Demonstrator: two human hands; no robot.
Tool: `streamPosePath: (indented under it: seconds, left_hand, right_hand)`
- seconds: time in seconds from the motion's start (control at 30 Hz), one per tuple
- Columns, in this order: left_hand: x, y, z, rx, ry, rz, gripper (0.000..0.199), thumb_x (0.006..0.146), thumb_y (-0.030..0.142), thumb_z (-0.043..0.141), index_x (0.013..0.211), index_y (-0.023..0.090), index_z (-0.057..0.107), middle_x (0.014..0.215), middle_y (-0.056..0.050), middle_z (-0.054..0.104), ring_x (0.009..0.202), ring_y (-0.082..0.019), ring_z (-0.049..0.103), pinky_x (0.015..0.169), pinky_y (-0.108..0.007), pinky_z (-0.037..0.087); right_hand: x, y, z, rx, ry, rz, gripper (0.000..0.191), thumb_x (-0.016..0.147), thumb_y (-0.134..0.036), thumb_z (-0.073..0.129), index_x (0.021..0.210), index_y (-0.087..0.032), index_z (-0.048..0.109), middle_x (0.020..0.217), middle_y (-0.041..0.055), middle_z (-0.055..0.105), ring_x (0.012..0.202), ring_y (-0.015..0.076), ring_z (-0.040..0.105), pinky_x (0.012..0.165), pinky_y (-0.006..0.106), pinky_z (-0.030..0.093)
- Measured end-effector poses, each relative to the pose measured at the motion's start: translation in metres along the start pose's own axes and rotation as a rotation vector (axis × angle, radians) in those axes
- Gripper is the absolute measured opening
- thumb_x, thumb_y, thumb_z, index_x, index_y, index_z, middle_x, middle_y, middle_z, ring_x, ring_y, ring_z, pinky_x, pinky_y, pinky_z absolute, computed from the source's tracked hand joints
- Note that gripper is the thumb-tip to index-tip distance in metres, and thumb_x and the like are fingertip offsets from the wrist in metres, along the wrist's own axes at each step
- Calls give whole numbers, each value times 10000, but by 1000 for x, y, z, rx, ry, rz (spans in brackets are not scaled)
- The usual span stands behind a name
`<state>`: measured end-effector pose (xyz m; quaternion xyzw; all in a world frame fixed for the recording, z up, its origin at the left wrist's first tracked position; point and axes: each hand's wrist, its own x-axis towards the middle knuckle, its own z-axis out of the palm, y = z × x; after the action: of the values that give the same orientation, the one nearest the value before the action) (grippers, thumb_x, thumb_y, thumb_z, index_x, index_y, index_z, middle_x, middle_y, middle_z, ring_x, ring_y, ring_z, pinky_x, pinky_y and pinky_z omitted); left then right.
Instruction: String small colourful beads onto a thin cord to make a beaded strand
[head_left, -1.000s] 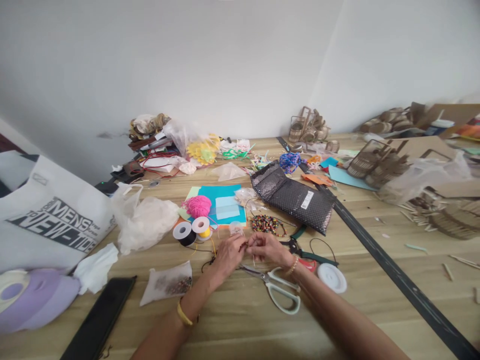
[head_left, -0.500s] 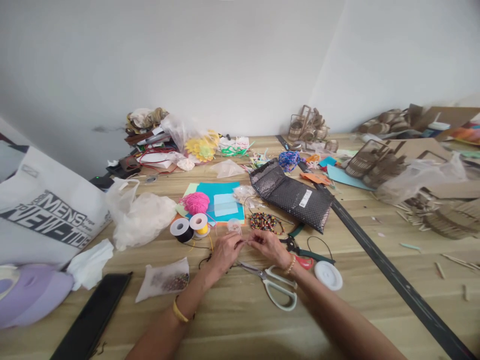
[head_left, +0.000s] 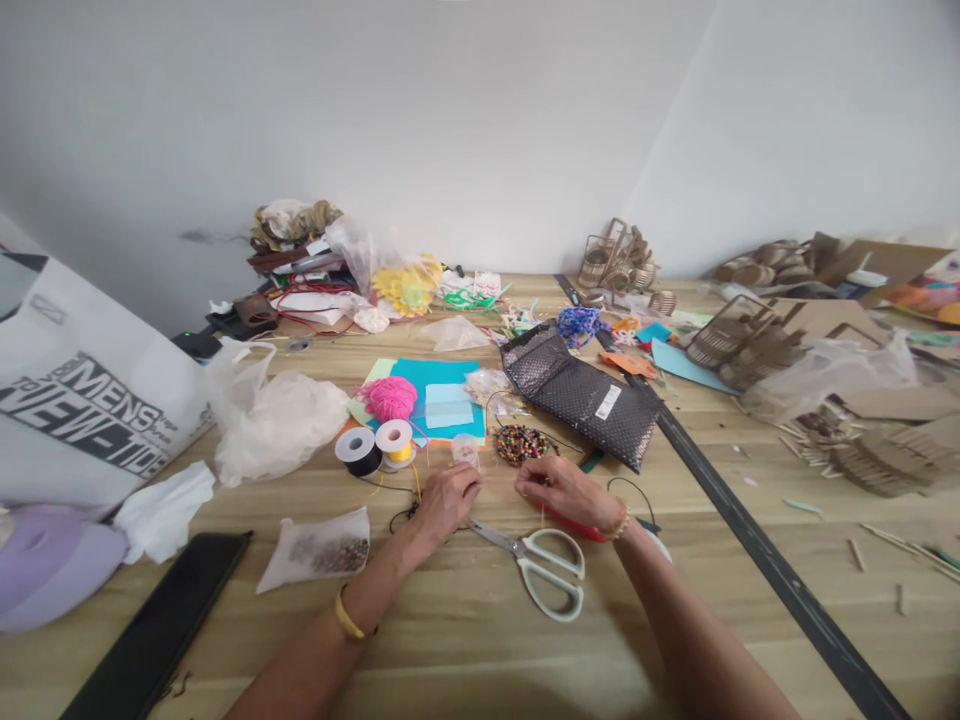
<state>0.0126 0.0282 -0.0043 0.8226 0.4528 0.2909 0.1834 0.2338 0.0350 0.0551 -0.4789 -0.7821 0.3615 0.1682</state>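
Observation:
My left hand point(head_left: 450, 500) is pinched closed above the table, just left of the tips of the white-handled scissors point(head_left: 551, 565). Whatever its fingers hold is too fine to make out. To its right, my right hand point(head_left: 564, 492) is also pinched closed, the contents of its fingertips hidden. A gap separates the two hands. Beyond them lie a small clear round container point(head_left: 465, 450) and a heap of multicoloured beads point(head_left: 521, 444). Partly under my right hand is a red object point(head_left: 577, 525).
Left of my hands are spools of black cord point(head_left: 358, 452) and yellow cord point(head_left: 395, 440), pink yarn point(head_left: 390, 398) and a bead pouch point(head_left: 319, 548). A black bubble mailer point(head_left: 585, 400) lies behind. Small woven baskets point(head_left: 619, 255) stand by the wall.
My hands, close together at the fingertips before, are now apart. The right hand has moved right, over the red object and the pliers. The view has shifted slightly.

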Motion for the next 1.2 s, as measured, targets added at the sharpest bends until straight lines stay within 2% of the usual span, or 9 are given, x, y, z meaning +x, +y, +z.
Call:
streamPosePath:
  seconds: [0.17, 0.27, 0.33, 0.43, 0.53, 0.7, 0.87, 1.03, 1.2]
  left_hand:
    - [-1, -2, 3, 22, -5, -20, 166, 834, 82, 547, 733, 159, 654, 754, -47, 684, 717, -181, 629, 682, -272, 467]
    - [0, -3, 6, 20, -32, -29, 154, 834, 76, 555, 753, 158, 657, 779, -48, 690, 741, -177, 635, 702, -265, 464]
    - [0, -2, 6, 22, -48, -39, 152, 835, 79, 559, 754, 159, 660, 790, -47, 693, 750, -173, 633, 708, -258, 460]
    - [0, -1, 5, 34, -61, -60, 161, 841, 86, 556, 747, 160, 663, 796, -46, 693, 760, -170, 627, 721, -253, 453]
    - [1, 1, 5, 56, -86, -69, 170, 853, 99, 548, 746, 162, 665, 795, -43, 692, 757, -168, 620, 727, -255, 447]
    - [0, 0, 5, 42, -77, -53, 157, 871, 134, 549, 783, 162, 675, 818, -49, 691, 770, -176, 621, 722, -258, 440]
    - [1, 0, 6, 48, -66, -43, 188, 876, 119, 524, 758, 154, 667, 761, -42, 671, 723, -168, 604, 669, -247, 417]
    - [2, -1, 8, 70, -76, -35, 186, 854, 79, 528, 736, 146, 656, 748, -45, 663, 717, -170, 598, 662, -249, 403]
    - [1, -2, 8, 57, -85, -41, 179, 857, 103, 540, 722, 152, 646, 730, -38, 645, 711, -171, 590, 668, -255, 400]
  right_hand:
    - [-16, -1, -32, -80, -23, -4, 222, 857, -311, 555, 702, -188, 656, 607, 5, 609, 542, 127, 494, 527, 239, 321]
    - [-27, 6, -46, -273, -7, 44, 216, 856, -312, 576, 684, -198, 636, 604, 4, 606, 541, 133, 509, 530, 244, 320]
    - [-34, 10, -52, -433, 63, 69, 178, 852, -305, 589, 719, -205, 650, 638, 12, 629, 576, 149, 548, 550, 251, 339]
    - [-36, 10, -55, -663, 257, 15, 109, 833, -302, 625, 813, -200, 660, 837, 57, 674, 809, 224, 599, 664, 290, 405]
    - [-26, 0, -42, -681, 403, -98, 126, 887, -283, 568, 884, -184, 647, 929, 85, 674, 862, 241, 578, 761, 338, 435]
    - [-1, -12, 11, -501, 306, -341, 86, 870, -227, 608, 943, -184, 616, 945, 88, 678, 924, 249, 581, 798, 352, 448]
    - [13, -7, 53, -639, 287, -322, 51, 835, -167, 636, 870, -160, 599, 838, 75, 653, 830, 242, 571, 775, 359, 402]
    - [16, -1, 63, -694, 255, -329, 162, 912, -121, 521, 771, -174, 581, 745, 39, 624, 724, 192, 552, 740, 321, 361]
    - [12, -2, 49, -695, 194, -276, 181, 908, -144, 528, 741, -173, 592, 746, 40, 622, 748, 175, 568, 757, 301, 349]
